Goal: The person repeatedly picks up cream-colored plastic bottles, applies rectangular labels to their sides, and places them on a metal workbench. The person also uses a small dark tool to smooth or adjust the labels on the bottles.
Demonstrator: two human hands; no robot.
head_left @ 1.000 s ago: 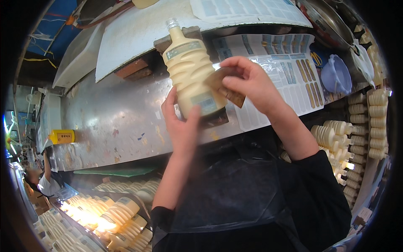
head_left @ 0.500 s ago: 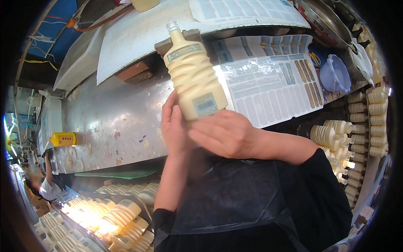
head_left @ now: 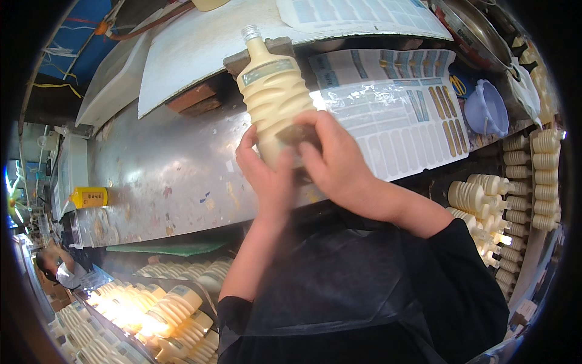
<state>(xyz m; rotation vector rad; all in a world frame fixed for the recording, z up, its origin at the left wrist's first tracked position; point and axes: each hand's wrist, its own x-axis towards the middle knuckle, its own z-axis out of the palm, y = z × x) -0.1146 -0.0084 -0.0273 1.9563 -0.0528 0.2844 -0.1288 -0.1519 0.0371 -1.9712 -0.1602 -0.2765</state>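
Note:
A cream-coloured bottle (head_left: 273, 100) with wavy grooves and a clear threaded neck lies face up, its neck pointing away from me. Its shoulder carries a greyish label band (head_left: 267, 71). My left hand (head_left: 267, 182) holds the lower left side, near the base. Across the lower front, my right hand (head_left: 342, 161) is bent with its fingers curled, and a dark, blurred patch shows between them and the bottle. I cannot make out what that is. The square label near the base is mostly covered by my hands. Under the bottle's upper part sits a grey-brown block (head_left: 235, 64).
Printed label sheets (head_left: 388, 115) lie to the right, beside a lilac bucket (head_left: 487, 109) and yellow-handled scissors (head_left: 457, 85). A yellow bottle (head_left: 89, 197) stands on the metal worktop (head_left: 163, 176) at left. Many cream bottles (head_left: 176, 309) fill the lower left; more are stacked at right.
My right hand has moved up from the bottle's base onto its lower front, and its fingers have curled. The left hand still holds the side. The bottle has barely moved.

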